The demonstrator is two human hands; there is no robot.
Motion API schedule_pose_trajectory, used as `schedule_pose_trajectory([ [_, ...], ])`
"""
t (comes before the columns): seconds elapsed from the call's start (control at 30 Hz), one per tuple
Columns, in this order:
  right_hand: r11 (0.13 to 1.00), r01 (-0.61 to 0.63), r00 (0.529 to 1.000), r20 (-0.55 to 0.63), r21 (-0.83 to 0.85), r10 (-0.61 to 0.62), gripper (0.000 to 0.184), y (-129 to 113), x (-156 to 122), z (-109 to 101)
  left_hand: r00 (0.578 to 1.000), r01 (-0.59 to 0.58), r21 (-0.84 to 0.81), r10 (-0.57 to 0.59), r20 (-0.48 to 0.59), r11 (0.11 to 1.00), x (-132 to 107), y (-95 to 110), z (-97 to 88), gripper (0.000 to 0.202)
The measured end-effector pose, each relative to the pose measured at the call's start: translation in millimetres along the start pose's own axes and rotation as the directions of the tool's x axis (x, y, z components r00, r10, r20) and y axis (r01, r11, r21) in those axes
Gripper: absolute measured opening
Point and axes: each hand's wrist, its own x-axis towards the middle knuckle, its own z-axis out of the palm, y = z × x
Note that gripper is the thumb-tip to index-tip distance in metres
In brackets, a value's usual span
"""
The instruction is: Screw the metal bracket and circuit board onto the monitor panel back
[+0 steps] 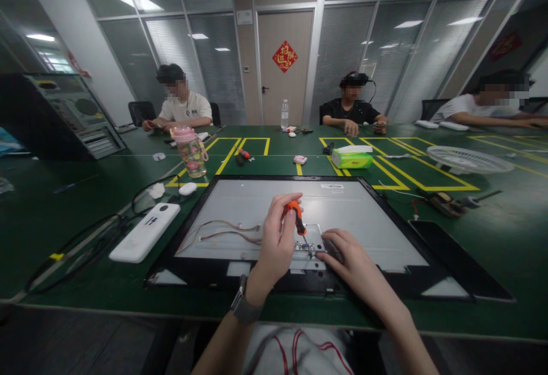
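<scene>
A flat display panel with a black frame lies on the green table, its grey metal back facing up. My left hand is closed around the orange and black handle of a screwdriver, whose shaft slants down to a small metal bracket near the panel's front edge. Beside the tip, my right hand rests on the bracket, thumb and fingers apart at its right side. Whatever lies under those fingertips is too small to make out. Thin wires run left from the bracket area across the panel.
Left of the panel are a white power bank, black cables and a pink-lidded bottle. A long black strip lies at the right. Farther back stand a green tissue pack and a racket-like white object. Several people sit opposite.
</scene>
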Motion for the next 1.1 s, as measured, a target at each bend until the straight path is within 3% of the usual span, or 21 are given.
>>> schedule_pose_trajectory([
  [0.1,1.000,0.008,1.000,-0.005,0.000,-0.008,0.014,0.1,-0.4,0.0,0.999,-0.023,0.001,0.023,0.024,1.000,0.1,-1.2,-0.6,0.028],
  [0.27,1.000,0.009,1.000,-0.005,-0.006,-0.009,0.014,-1.2,-0.1,-1.0,0.995,-0.083,0.057,0.086,-0.054,0.995,1.9,-3.7,-1.1,0.015],
  [0.53,1.000,0.008,1.000,0.008,-0.006,-0.008,0.014,-2.7,0.7,-1.0,0.995,-0.040,-0.059,0.046,0.087,0.997,-0.1,2.7,-1.1,0.030],
  [0.73,1.000,0.017,1.000,-0.002,-0.005,-0.017,0.016,1.3,-0.1,1.1,0.996,-0.089,-0.006,0.089,-0.001,0.996,1.0,-2.0,0.5,0.017],
  [0.93,1.000,0.022,1.000,-0.007,-0.010,-0.022,0.016,1.4,-0.2,0.9,0.995,-0.056,-0.060,0.061,0.080,0.997,-0.7,0.4,-2.5,0.030],
  [1.1,1.000,0.023,1.000,-0.002,-0.013,-0.023,0.016,-0.8,0.2,0.1,0.989,-0.142,0.011,0.142,0.048,0.990,-1.4,-2.0,-0.4,0.018],
])
